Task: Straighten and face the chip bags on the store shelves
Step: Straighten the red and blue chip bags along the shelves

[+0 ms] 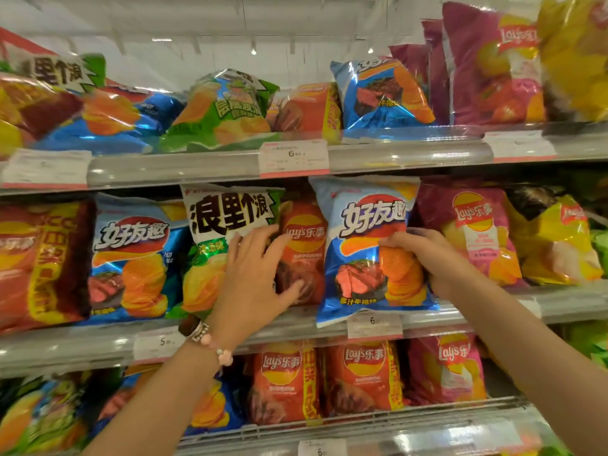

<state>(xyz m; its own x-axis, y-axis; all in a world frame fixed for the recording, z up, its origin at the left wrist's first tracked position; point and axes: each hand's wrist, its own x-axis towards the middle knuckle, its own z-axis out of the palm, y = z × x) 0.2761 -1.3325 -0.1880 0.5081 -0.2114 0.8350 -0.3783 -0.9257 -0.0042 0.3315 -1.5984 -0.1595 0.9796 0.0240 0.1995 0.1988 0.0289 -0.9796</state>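
Observation:
On the middle shelf (559, 304) a blue chip bag (358, 258) stands upright facing me, its bottom edge hanging over the shelf lip. My right hand (427, 258) grips its right edge, fingers curled over the front. My left hand (260, 271) lies spread with straight fingers across a green and white bag (223, 225) and a red Lay's bag (306, 245) that sits set back between the green and blue bags. My left thumb rests on the red bag's lower part.
More bags fill the middle shelf: a red one (39, 261) and a blue one (138, 258) on the left, pink (470, 232) and yellow (556, 238) on the right. The top shelf (197, 166) holds tilted bags. Price tags (293, 158) line the rails. The lower shelf holds red bags (286, 383).

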